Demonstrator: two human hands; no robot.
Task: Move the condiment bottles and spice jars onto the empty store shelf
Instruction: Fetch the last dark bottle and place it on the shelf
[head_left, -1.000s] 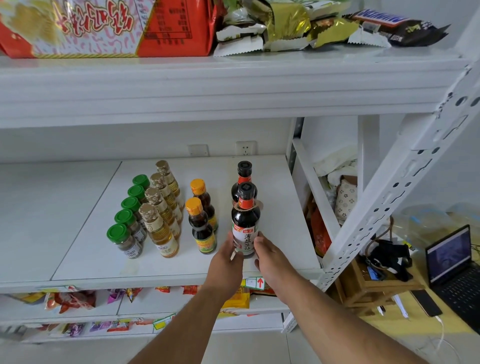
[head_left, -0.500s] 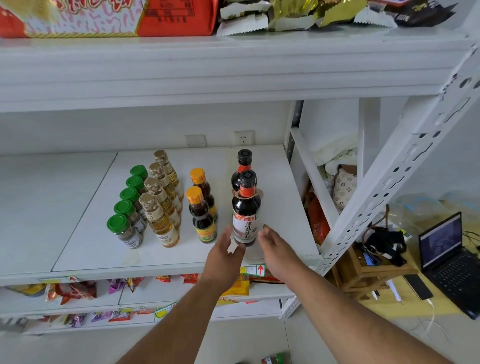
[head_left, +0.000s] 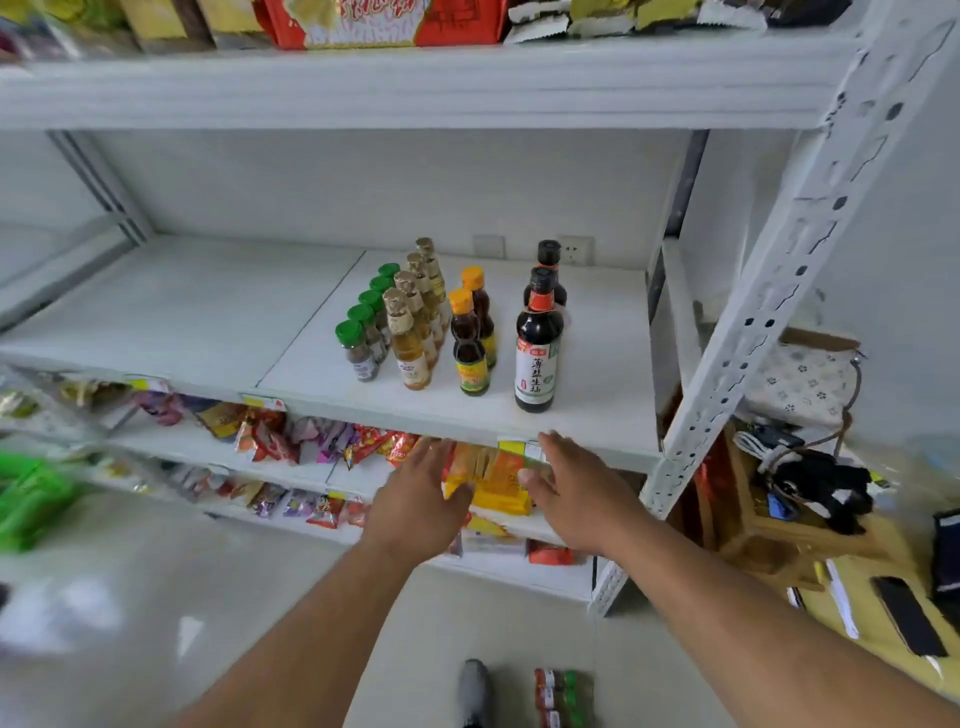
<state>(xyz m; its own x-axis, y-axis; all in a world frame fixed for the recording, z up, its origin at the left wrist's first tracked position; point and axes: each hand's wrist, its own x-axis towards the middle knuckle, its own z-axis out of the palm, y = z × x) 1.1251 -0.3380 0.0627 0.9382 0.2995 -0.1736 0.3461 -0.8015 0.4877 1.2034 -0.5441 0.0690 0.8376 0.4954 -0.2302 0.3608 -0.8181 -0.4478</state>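
While both hands hang empty, soy sauce bottle (head_left: 537, 347) stands upright.

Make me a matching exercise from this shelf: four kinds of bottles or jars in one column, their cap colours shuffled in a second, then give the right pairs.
Column one:
1. front soy sauce bottle
2. spice jars
3. pale oil bottles
4. dark sauce bottles

Column two:
A. green cap
B. gold foil cap
C. black cap above a red neck band
D. orange cap

Pairs: 1-C, 2-A, 3-B, 4-D.

All stand upright on the white shelf. The left hand and right hand are open, in front of the shelf edge, holding nothing.
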